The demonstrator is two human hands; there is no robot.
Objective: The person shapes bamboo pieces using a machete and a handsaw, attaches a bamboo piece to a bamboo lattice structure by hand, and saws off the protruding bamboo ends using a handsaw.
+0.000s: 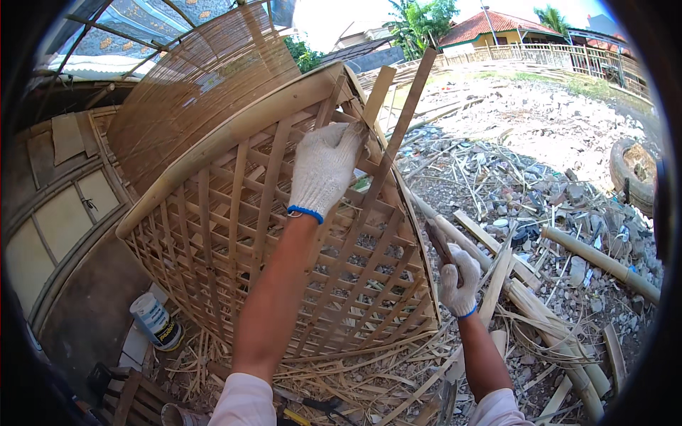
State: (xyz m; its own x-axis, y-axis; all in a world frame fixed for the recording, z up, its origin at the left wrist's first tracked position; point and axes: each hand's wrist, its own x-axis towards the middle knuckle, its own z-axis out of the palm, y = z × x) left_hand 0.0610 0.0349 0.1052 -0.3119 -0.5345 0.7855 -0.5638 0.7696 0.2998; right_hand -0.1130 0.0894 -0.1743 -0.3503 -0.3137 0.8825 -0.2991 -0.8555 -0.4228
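A bamboo lattice panel with a thick rounded pole along its top edge stands tilted before me. My left hand, in a white knit glove with a blue cuff, is closed near its upper right corner. The fingers appear wrapped round a bamboo slat that sticks up past the frame; the glove hides part of the grip. A longer slat rises diagonally beside it. To the right of the panel, my right hand, gloved alike, is closed on a dark, flat, blade-like tool pointing up and left.
Split bamboo poles and loose strips lie at the lower right over rubble. A tyre lies at the far right. Left of the panel stand a white bucket and a curved bamboo structure. A woven bamboo screen rises behind.
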